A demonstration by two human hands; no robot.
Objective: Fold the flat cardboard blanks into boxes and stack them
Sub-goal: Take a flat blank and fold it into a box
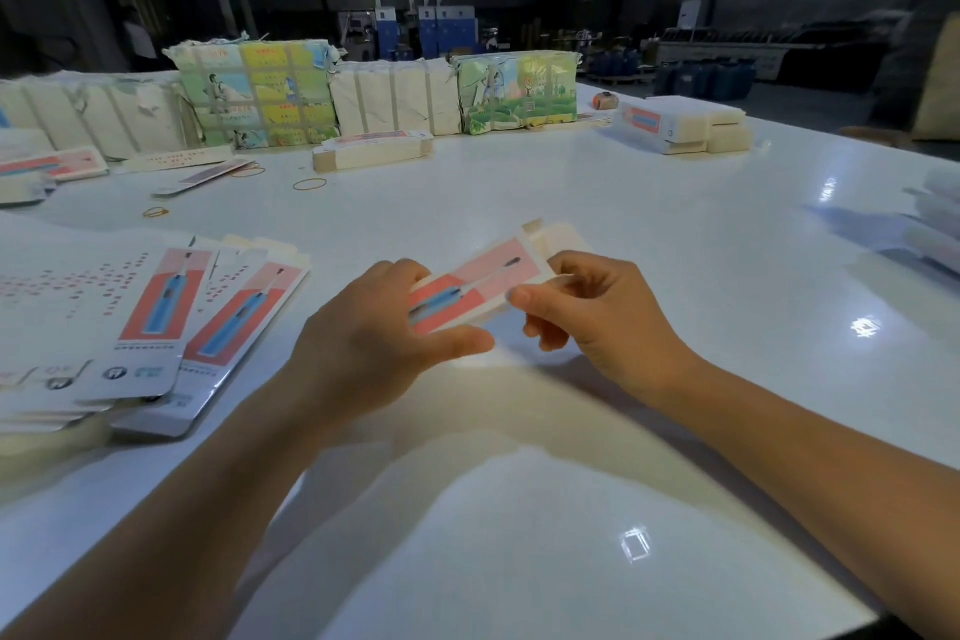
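Observation:
A small cardboard box blank [480,283], pink and red with a blue toothbrush print, is held just above the white table [649,234] in front of me. My left hand [374,333] grips its near-left end, thumb under the front edge. My right hand [587,307] pinches its right end, where cream flaps stick out behind the fingers. A fanned pile of flat blanks [156,317] with the same print lies at my left. Stacks of the same printed cardboard sit at the back centre [371,151] and back right [680,125].
Wrapped bundles [260,94] line the far edge of the table. Rubber bands [310,184] lie loose near them, and more card piles sit at the left edge [47,166] and right edge [935,218]. A dim warehouse lies beyond.

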